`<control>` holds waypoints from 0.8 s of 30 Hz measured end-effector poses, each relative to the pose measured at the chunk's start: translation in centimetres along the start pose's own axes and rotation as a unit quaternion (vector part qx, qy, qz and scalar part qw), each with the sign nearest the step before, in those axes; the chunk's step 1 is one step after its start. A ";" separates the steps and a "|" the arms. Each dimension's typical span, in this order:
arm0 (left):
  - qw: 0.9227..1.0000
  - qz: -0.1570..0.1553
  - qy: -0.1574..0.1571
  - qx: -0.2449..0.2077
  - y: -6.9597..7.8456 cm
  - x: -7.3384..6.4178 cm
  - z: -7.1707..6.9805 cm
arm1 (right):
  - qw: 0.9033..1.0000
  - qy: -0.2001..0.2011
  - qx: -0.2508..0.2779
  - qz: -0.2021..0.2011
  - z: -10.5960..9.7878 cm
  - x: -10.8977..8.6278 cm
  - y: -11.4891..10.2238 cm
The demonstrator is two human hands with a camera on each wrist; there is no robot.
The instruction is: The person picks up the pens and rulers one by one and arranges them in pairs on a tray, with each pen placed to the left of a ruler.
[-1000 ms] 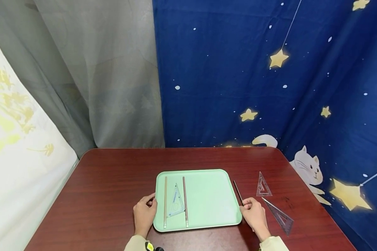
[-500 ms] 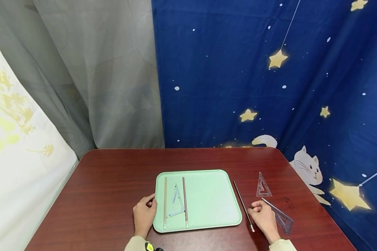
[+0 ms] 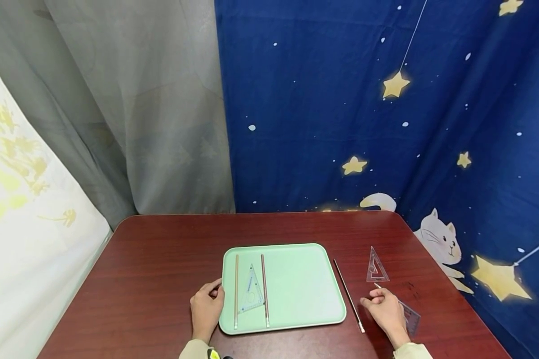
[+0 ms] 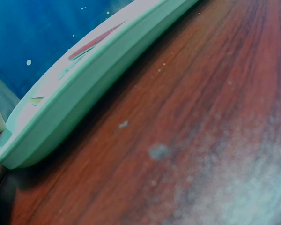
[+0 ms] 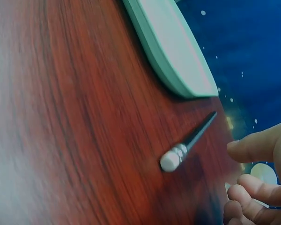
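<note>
In the head view my left hand [image 3: 207, 309] holds the left rim of a light green tray [image 3: 305, 289]; its thumb is over the rim and a finger below in the left wrist view. On the tray lie a yellow pencil [image 3: 236, 294], a clear set square [image 3: 252, 294] and a red pencil [image 3: 265, 289]. My right hand [image 3: 386, 314], fingers loosely bent and thumb apart, hovers over a dark tinted set square [image 3: 410, 319], hiding its middle. Left of that hand a black pencil [image 5: 194, 136] with a white eraser lies on the table, untouched.
A small clear set square [image 3: 377, 269] lies beyond my right hand. The reddish-brown table [image 3: 161, 259] carries everything, its right edge sloping past the set squares. Grey and blue star-patterned curtains [image 3: 296, 124] hang behind it.
My right hand has let go of the black pencil, which stays beside the tray, and has moved right over the dark set square. The left hand keeps its place on the tray.
</note>
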State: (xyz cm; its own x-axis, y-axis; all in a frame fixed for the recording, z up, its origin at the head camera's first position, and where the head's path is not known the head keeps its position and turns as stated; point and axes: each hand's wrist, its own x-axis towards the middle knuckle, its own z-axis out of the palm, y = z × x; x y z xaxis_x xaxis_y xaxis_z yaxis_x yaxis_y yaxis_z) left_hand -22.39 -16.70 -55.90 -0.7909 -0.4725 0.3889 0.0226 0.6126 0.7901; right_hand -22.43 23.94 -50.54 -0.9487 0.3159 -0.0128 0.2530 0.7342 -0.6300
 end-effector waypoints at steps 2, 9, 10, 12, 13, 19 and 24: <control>1.000 0.000 -0.001 0.000 0.0 0.0 0.0 | 1.000 0.000 -0.005 0.002 -0.4 0.1 0.3; 1.000 -0.001 0.000 0.003 0.0 0.0 -0.2 | 1.000 0.008 -0.019 0.018 -1.3 0.5 1.3; 1.000 -0.001 0.000 0.003 0.1 0.0 -0.2 | 1.000 0.009 -0.019 0.019 -1.4 0.5 1.5; 1.000 -0.002 -0.001 0.002 0.1 0.0 -0.2 | 1.000 0.008 -0.017 0.022 -1.6 0.6 1.7; 1.000 -0.001 -0.002 0.002 0.1 0.0 -0.1 | 0.999 0.011 -0.019 0.026 -1.7 0.6 1.8; 1.000 -0.003 -0.005 0.004 0.2 0.0 -0.1 | 0.999 0.034 -0.025 0.032 -2.4 0.6 2.8; 1.000 -0.001 -0.004 0.004 0.2 0.0 -0.1 | 0.997 0.061 -0.030 0.039 -2.5 0.6 3.6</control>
State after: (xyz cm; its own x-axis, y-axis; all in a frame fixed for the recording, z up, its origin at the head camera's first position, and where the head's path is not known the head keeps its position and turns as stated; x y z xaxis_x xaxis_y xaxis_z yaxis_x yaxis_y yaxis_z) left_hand -22.31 -16.63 -55.65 -0.7963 -0.4682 0.3830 0.0159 0.6167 0.7870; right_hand -21.65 28.29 -50.88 -0.8964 0.4417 0.0374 0.3393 0.7380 -0.5832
